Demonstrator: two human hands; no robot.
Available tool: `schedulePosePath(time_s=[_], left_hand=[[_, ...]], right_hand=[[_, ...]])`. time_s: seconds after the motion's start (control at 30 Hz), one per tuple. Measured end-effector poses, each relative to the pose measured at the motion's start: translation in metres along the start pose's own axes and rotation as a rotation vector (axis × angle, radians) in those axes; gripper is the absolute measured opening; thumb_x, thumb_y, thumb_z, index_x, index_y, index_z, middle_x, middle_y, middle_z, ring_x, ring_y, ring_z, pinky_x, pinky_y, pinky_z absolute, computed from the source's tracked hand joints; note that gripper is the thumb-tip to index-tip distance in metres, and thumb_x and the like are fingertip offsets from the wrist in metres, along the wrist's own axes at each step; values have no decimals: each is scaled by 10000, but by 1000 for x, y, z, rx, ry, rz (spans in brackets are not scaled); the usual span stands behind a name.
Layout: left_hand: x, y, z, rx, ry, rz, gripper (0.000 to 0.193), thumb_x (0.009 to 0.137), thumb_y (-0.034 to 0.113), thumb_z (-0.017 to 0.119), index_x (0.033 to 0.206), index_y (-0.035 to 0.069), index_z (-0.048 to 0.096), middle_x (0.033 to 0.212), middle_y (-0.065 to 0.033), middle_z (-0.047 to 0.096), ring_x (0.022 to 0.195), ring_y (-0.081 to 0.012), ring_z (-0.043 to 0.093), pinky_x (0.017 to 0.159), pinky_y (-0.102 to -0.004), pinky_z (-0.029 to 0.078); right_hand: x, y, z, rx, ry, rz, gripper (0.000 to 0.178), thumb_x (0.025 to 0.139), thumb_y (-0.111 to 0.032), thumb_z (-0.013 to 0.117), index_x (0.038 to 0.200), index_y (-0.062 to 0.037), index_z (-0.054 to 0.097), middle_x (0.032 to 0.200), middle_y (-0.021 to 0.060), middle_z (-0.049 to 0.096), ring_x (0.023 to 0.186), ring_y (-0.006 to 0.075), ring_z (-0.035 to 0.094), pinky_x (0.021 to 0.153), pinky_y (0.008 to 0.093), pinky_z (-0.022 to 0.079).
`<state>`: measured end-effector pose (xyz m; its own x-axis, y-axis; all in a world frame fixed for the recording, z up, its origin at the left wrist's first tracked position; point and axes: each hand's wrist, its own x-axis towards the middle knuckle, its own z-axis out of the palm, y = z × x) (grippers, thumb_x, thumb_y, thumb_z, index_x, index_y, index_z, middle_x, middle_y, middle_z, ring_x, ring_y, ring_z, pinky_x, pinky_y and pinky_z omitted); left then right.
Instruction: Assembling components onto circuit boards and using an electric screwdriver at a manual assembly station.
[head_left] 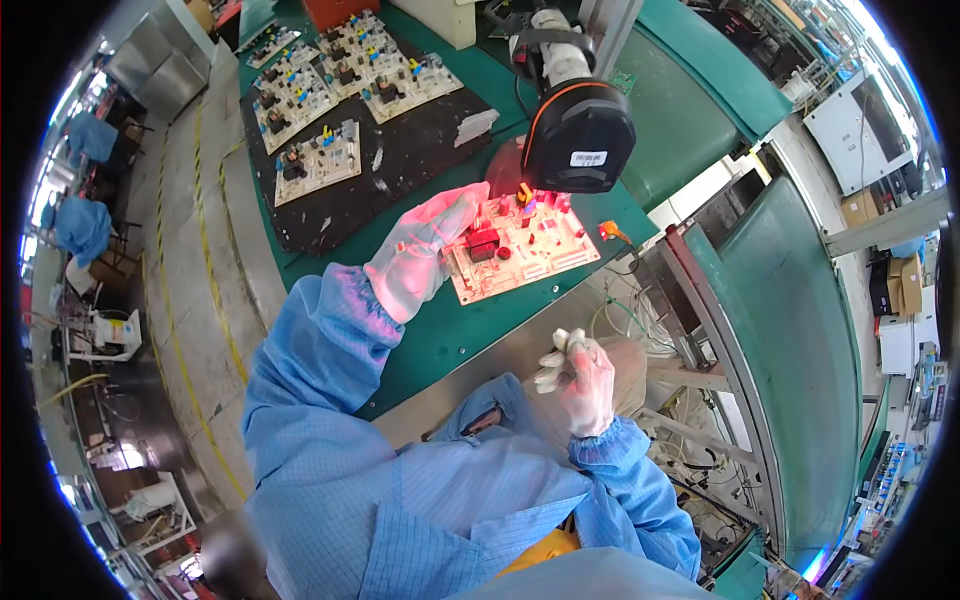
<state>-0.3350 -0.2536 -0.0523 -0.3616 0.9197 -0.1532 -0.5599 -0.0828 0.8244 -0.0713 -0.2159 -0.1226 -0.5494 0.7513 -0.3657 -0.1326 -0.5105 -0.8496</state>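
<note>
A populated circuit board (520, 260), washed in red light, is tilted above the green tabletop. My gloved left hand (425, 245) grips it by its left side, fingers closed on the edge. Right behind and above the board hangs a black scanner (580, 135) with an orange rim, held on a stand. Lower down, over my lap and apart from the board, my gloved right hand (580, 380) has loosely bent, separated fingers. Nothing shows in it.
Several similar boards (315, 165) lie on a black mat (420, 150) at the far left of the green table (410, 360). A green conveyor belt (790, 350) runs along the right. Cables (640, 320) hang beside the table, and a small orange part (610, 231) sits near its right corner.
</note>
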Motion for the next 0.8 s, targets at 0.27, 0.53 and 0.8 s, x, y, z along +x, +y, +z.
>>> schedulePosePath(time_s=[0.27,0.53,0.8], left_hand=[[-11,-2,-3,188,-319,-236,684,738,43,746,1345,-25,440,1259,-142,573,1137,-206,570,993,-357,442],[-15,8,-1,421,-393,-216,682,693,-30,695,1333,-29,457,1263,-134,566,1131,-181,567,989,-333,438],[-14,12,-9,615,-577,-93,605,705,-16,716,1277,18,523,1192,-109,619,1091,-185,591,964,-337,458]], right_hand=[[6,6,-5,-335,-63,-43,312,965,-256,515,1043,42,570,817,110,671,638,167,673,564,270,552],[9,19,-15,-674,-77,-178,285,797,-103,555,1067,-42,626,915,105,657,798,261,636,707,350,518],[7,13,-2,-479,187,-271,279,825,-79,642,1102,-52,617,1023,134,642,961,271,625,783,362,513]])
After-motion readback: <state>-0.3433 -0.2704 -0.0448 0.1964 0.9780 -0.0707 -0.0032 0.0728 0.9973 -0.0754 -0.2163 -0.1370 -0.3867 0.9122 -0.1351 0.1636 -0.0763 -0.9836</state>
